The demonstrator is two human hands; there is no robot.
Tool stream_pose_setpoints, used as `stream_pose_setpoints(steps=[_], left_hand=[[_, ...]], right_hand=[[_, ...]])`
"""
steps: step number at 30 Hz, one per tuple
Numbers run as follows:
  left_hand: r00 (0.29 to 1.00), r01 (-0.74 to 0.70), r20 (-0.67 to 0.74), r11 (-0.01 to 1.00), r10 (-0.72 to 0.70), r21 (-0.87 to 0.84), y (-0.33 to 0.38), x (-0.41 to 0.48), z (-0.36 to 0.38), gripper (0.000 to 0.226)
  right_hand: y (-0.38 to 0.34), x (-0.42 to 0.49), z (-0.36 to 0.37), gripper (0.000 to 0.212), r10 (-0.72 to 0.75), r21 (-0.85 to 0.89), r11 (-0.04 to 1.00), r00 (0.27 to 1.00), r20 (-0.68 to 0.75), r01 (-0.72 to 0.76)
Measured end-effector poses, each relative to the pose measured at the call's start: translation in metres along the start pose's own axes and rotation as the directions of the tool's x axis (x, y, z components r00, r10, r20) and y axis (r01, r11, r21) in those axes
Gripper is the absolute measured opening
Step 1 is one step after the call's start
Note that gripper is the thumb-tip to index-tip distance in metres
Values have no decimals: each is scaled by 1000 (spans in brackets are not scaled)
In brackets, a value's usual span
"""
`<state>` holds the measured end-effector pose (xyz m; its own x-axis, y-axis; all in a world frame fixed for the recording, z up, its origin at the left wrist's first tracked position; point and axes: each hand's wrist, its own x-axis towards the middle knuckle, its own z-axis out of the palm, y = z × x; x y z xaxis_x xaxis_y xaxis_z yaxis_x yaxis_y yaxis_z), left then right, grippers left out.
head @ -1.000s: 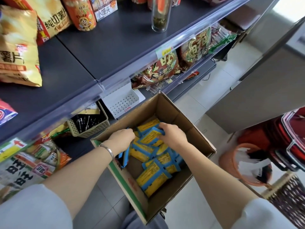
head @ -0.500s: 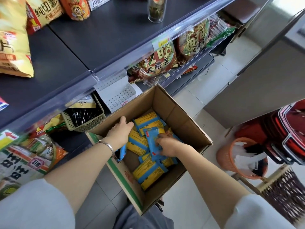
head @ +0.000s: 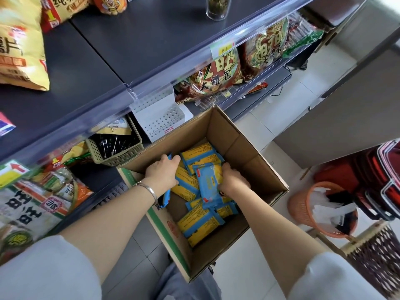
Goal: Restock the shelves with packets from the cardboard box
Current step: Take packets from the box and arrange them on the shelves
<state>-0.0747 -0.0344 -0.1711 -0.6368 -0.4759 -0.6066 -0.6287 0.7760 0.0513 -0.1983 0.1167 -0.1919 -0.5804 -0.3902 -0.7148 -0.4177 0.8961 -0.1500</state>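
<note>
Far left of the fingers, a yellow crisp bag (head: pixel 19 46) lies on the dark upper shelf (head: pixel 129 40). Below it a green basket (head: pixel 121 150) sits on the lower shelf, just left of the left hand's fingertips. The left hand (head: pixel 162 172), with a silver bracelet (head: pixel 149 189) on its wrist, reaches into the cardboard box (head: pixel 229 131). Its fingers (head: pixel 174 159) are curled round a narrow blue packet (head: pixel 166 197), whose ends show past the fingertips and under the wrist. Between the two hands and beneath them, the loose packets (head: pixel 199 224), yellow and blue, lie heaped on the box floor. Just to the right, the right hand (head: pixel 232 180) is also inside the box, its fingers curled on the right edge of a flat blue packet (head: pixel 207 185) that rests on top of the heap. Beyond both sets of fingertips, past the box's far corner, red snack bags (head: pixel 218 76) stand on the lower shelf. Well right of the right hand's fingers, an orange waste basket (head: pixel 303 204) stands on the tiled floor.
</note>
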Motion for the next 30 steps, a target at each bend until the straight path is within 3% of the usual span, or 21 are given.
stream_pose_setpoints(steps=[3,7,10,16,24,30], left_hand=[[1000,-2,5,999,2,53,0,2,5,56],[1000,-13,-13,992,15,127,1,4,8,53],[1000,-14,-7,990,15,139,-2,5,9,56],[999,-24,-40,994,28,106,-8,2,7,62],[991,-112,-82,989,104,-100,-5,-15,-20,73],[965,-183,-203,980,164,-78,4,-42,-61,72]], right_hand=[[-4,-3,0,70,-233,-236,948,971,-50,215],[-15,-4,-1,65,-538,-569,660,837,99,491],[-23,-2,5,52,-533,-697,491,813,234,523],[-39,0,3,54,-499,-784,391,827,259,482],[-28,-10,-32,37,-550,-787,416,815,182,456],[-20,-39,-61,43,-516,-618,658,855,45,430]])
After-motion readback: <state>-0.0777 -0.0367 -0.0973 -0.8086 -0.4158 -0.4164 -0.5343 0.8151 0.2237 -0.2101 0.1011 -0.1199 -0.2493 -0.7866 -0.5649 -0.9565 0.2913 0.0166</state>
